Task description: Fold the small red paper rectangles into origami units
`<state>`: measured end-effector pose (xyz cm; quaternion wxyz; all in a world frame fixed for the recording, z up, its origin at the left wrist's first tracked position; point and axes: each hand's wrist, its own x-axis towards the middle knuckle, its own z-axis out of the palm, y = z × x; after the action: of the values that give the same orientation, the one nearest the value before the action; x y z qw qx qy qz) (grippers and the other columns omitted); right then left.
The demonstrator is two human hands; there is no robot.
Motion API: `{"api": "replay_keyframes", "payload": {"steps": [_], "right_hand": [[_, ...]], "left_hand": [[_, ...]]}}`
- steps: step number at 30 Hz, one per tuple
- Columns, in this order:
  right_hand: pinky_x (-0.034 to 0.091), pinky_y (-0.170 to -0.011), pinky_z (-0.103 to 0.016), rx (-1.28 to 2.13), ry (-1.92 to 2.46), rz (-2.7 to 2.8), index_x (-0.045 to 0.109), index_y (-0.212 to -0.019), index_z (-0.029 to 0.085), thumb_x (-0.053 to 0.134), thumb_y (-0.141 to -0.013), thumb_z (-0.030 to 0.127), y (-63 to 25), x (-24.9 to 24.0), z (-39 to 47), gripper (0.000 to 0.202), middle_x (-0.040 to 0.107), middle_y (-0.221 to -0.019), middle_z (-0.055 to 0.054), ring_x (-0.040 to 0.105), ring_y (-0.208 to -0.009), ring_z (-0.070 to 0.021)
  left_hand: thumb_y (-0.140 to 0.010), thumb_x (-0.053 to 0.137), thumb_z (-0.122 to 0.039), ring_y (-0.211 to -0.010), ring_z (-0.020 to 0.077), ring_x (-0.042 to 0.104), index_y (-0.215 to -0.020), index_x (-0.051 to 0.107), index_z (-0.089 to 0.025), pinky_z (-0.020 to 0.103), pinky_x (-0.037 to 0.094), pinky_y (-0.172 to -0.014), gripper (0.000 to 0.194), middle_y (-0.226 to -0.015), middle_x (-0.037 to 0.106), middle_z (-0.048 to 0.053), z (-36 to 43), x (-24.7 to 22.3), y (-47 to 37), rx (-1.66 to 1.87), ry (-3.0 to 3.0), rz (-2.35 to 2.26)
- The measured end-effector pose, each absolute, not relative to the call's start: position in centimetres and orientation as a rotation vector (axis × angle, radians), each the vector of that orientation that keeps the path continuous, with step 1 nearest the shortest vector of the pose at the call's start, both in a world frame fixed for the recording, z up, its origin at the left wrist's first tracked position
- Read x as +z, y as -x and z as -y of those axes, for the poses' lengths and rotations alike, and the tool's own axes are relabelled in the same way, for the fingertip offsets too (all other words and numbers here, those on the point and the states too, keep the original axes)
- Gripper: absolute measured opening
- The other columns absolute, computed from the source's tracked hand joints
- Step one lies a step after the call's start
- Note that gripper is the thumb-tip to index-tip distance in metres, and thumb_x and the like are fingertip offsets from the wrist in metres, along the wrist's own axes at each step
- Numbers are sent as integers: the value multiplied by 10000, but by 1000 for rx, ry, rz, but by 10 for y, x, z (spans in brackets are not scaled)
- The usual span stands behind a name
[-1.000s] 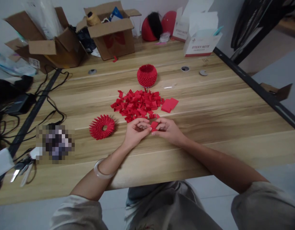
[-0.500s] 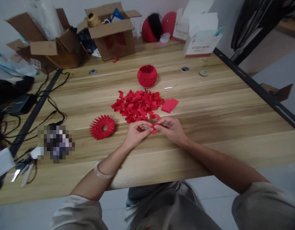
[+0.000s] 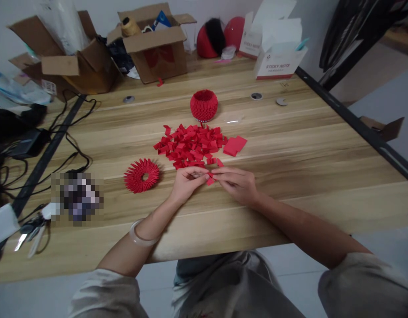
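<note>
A small red paper piece (image 3: 210,179) is pinched between my left hand (image 3: 189,182) and my right hand (image 3: 237,183), close to the table's front. Just beyond the fingers lies a loose pile of folded red paper pieces (image 3: 190,143). A stack of flat red paper (image 3: 234,146) rests at the pile's right. To the left of my hands sits a spiky red paper ring (image 3: 142,176) with a hole in its middle. Behind the pile stands a round red paper bowl (image 3: 204,107), its opening upward.
Cardboard boxes (image 3: 164,59) stand at the back left, white sticky note boxes (image 3: 278,62) at the back right. Red round objects (image 3: 207,39) lie between them. Black cables (image 3: 69,137), keys (image 3: 36,229) and a blurred-out item (image 3: 79,196) are on the left.
The fingers of my right hand have straightened and lie flatter over the small red piece. My left hand has barely moved.
</note>
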<state>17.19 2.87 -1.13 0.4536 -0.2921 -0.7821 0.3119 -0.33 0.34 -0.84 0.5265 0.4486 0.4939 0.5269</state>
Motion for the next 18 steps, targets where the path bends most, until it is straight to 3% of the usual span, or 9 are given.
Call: {"api": "replay_keyframes", "payload": {"steps": [12, 18], "right_hand": [[555, -783, -284, 798, 678, 2008, 708, -728, 253, 557, -774, 171, -174, -10, -29, 178, 707, -936, -30, 671, -842, -151], [537, -730, -300, 1116, 827, 1794, 707, -805, 224, 592, -724, 198, -170, -4, -30, 143, 712, -864, -35, 665, -795, -168]], "left_hand": [[-608, 748, -269, -515, 96, 550, -699, 721, -154, 223, 429, -540, 149, -595, 673, 15, -5, -12, 6, 1238, -1056, -1176], [-599, 737, -232, -470, 83, 509, -632, 696, -144, 207, 400, -479, 103, -547, 647, 4, -3, -1, 2, 1218, -1169, -1289]]}}
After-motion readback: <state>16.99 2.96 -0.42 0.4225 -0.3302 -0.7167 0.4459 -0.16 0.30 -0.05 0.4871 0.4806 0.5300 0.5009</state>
